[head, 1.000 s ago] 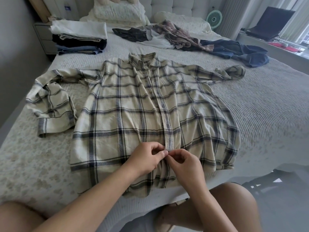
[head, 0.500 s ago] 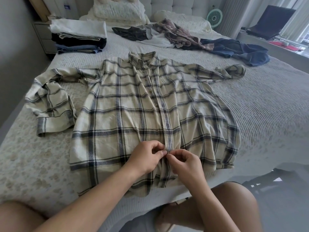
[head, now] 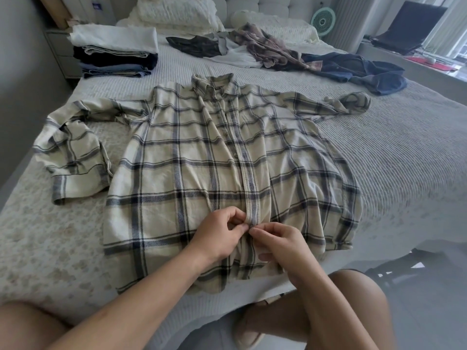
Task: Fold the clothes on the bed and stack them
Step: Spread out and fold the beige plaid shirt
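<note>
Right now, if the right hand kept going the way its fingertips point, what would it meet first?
The right hand points left toward the left hand; their fingertips nearly touch at the plaid shirt placket, so it would likely meet the left hand's fingers first.

I count one plaid shirt (head: pixel 202 173) spread flat, one stack of folded clothes (head: pixel 113 54), one heap of unfolded garments (head: pixel 278 51) I can't separate, two pillows (head: pixel 177 11), one fan (head: pixel 323 21), one laptop (head: pixel 409 26)
</note>
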